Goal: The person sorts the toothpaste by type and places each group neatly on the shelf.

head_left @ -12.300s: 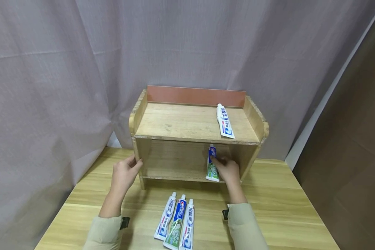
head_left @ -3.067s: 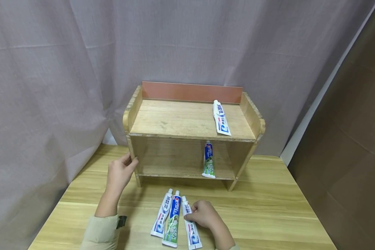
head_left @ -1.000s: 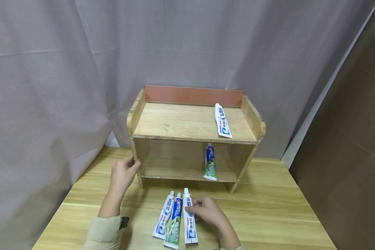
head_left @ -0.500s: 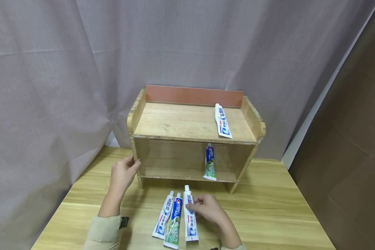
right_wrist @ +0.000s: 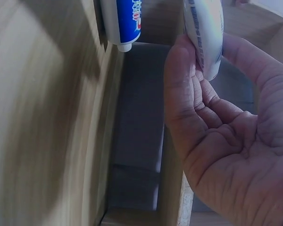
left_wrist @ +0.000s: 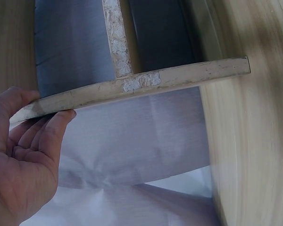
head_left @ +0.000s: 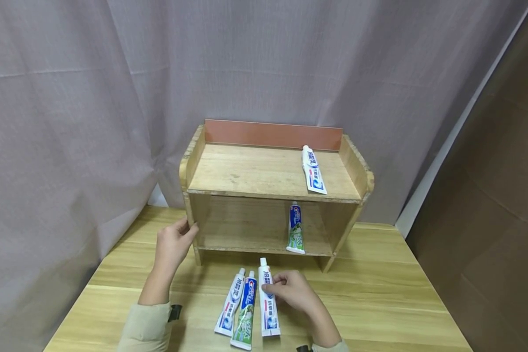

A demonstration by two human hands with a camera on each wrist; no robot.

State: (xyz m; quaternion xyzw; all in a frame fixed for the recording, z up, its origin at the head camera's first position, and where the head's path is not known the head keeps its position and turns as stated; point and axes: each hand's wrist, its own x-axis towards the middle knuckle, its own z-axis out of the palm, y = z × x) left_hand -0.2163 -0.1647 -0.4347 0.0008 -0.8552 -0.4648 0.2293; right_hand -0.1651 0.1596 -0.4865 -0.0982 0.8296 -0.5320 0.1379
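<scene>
My left hand (head_left: 171,247) pinches the left side panel (left_wrist: 179,77) of a small two-tier wooden shelf (head_left: 246,171), thumb and fingers on either side of the board. In front of the shelf, my right hand (head_left: 297,291) pinches a white toothpaste tube (head_left: 269,313) by its upper part, cap pointing towards the shelf. Just left of it lie a blue-and-green toothpaste tube (head_left: 245,313) and another white toothpaste tube (head_left: 230,305). One white tube (head_left: 313,171) rests on the top tier, right of centre. Below it, a blue-and-green tube (head_left: 296,230) lies on the lower tier.
Everything stands on a wood-grain table (head_left: 391,293). A grey curtain (head_left: 264,63) hangs close behind the shelf. To the right is a brown panel (head_left: 488,195). The shelf's reddish backboard (head_left: 273,134) and raised sides border its top tier.
My right hand has left the blue-and-green tube on the lower tier and taken hold of the rightmost white tube, which has moved a little towards the shelf. My left hand keeps its grip.
</scene>
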